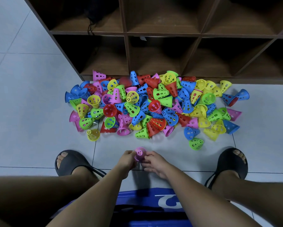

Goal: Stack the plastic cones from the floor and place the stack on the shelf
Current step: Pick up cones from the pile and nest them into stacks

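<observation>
Fingers of the left hand [127, 158] and of the right hand [154, 163] are curled round a pink cone [140, 153], held tip up above the floor [31, 112]. Beyond it, loose cones are heaped in a pile [154, 104] against the shelf [162, 35].

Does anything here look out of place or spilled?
Yes: the cones lie in a jumbled heap on the floor before the shelf, many tipped sideways. The left hand and right hand hold one pink cone.
</observation>
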